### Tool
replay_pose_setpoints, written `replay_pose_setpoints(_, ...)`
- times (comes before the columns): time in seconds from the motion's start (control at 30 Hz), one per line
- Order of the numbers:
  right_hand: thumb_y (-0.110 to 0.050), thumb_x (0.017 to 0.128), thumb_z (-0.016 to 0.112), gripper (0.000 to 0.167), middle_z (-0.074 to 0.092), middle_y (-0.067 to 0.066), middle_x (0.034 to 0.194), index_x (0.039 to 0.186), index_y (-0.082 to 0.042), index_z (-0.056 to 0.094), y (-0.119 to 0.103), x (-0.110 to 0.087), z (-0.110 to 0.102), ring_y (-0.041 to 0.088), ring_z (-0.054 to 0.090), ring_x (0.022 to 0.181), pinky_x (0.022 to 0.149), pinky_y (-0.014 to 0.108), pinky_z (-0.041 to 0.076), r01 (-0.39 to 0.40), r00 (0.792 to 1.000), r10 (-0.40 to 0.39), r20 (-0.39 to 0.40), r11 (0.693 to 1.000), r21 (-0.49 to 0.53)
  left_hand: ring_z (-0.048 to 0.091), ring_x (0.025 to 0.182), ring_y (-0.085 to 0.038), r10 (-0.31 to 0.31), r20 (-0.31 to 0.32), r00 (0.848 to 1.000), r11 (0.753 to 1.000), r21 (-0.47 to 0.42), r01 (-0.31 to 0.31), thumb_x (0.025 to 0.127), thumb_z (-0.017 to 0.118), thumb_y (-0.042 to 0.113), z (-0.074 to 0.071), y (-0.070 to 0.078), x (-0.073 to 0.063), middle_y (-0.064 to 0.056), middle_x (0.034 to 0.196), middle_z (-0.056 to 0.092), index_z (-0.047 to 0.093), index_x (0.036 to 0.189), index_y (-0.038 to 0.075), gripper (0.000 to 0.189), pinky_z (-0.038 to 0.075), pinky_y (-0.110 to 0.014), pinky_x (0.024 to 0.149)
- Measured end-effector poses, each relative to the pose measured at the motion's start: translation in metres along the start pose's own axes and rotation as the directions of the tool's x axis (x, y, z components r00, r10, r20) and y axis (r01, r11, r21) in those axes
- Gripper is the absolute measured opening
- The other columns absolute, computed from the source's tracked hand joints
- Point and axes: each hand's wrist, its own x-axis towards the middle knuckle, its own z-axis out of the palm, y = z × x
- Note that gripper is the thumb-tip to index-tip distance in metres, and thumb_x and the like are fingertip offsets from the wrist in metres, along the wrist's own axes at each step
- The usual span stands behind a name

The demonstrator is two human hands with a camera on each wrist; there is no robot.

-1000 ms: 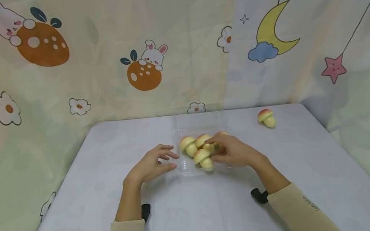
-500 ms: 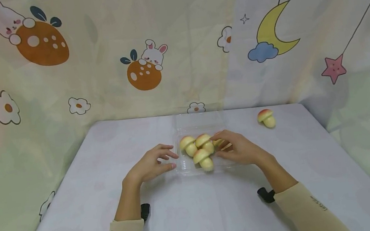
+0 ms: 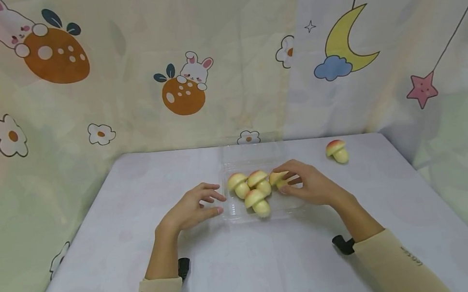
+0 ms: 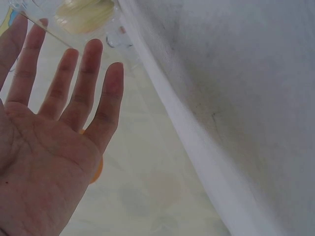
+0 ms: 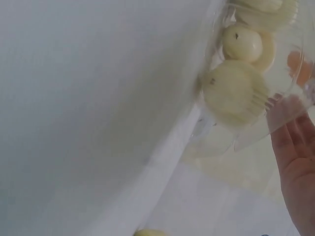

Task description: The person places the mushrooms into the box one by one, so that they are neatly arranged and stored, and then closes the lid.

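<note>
Inside a clear plastic box (image 3: 231,212), several toy mushrooms are grouped; they are pale yellow with reddish cap tops. The front toy mushroom (image 3: 257,203) lies before the others. My right hand (image 3: 311,185) is at the box's right side, thumb and fingers apart, fingertips right by the rightmost toy mushroom (image 3: 276,178) and partly covering it. In the right wrist view, the extended fingers (image 5: 283,137) overlap the box wall. My left hand (image 3: 193,208) hovers at the box's left edge, holding nothing, its palm (image 4: 44,162) and spread fingers plain in the left wrist view.
Another toy mushroom (image 3: 337,152) lies on the white-covered table (image 3: 249,270) at the back right. A clear lid (image 3: 252,152) stands raised behind the box. Patterned cloth walls (image 3: 121,82) enclose the table at the back and sides.
My right hand has drawn back to the right, uncovering more of the rightmost toy mushroom, which stays in the box. My left hand and the other toy mushrooms keep their places.
</note>
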Motion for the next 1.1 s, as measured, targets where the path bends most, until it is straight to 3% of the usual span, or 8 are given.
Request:
replay_pose_setpoints(0.37,-0.010,0.094,0.075,0.045,0.052,0.011,0.142,0.136,-0.010,0.062,0.013,-0.008,-0.016,0.032,0.053,0.131,0.098,0.058,0.053,-0.015,0.994,0.003,-0.114,0.995,-0.103,0.061,0.125,-0.031,-0.001,0.002,1.000,1.000,0.000,0.001,0.095,0.075,0.028,0.000,0.001,0.000,-0.008,0.155,0.048,0.074,0.124,0.014,0.032,0.048,-0.055,0.106)
replay_pose_setpoints(1.1,-0.004,0.093,0.074,0.045,0.052,0.017,0.142,0.135,-0.006,0.060,0.047,-0.029,-0.052,0.038,0.049,0.132,0.099,0.061,0.048,-0.072,0.978,0.028,-0.209,0.975,-0.208,0.060,0.127,-0.033,0.022,0.009,1.000,1.000,-0.009,-0.022,0.097,0.073,0.030,-0.001,-0.002,-0.003,-0.009,0.159,0.045,0.072,0.128,0.013,0.035,0.049,-0.055,0.105)
